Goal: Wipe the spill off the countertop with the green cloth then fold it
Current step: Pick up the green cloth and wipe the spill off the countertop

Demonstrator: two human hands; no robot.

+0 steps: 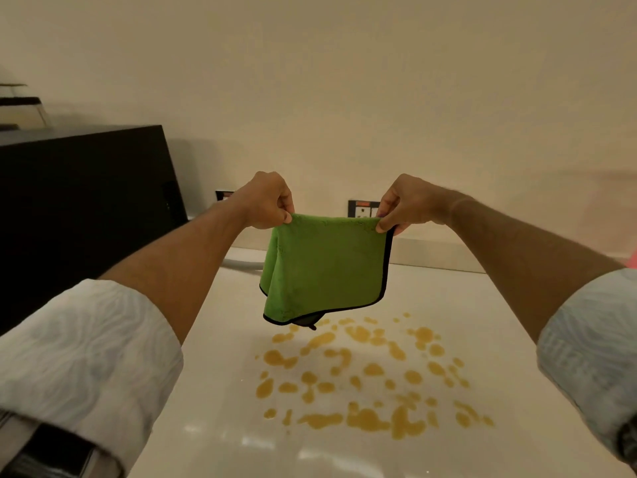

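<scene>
The green cloth [325, 267] with a dark border hangs doubled over in the air above the white countertop [213, 426]. My left hand [265, 200] pinches its top left corner and my right hand [405, 201] pinches its top right corner. Below and in front of the cloth, a yellow-brown spill [365, 377] lies scattered in many blobs and drops across the countertop. The cloth's lower edge hangs just above the far side of the spill, apart from it.
A large black box-shaped appliance [86, 208] stands on the left of the counter against the wall. Two wall sockets [363, 208] sit behind the hands, above a low backsplash ledge [437, 253]. A white cable [241, 263] lies near the wall.
</scene>
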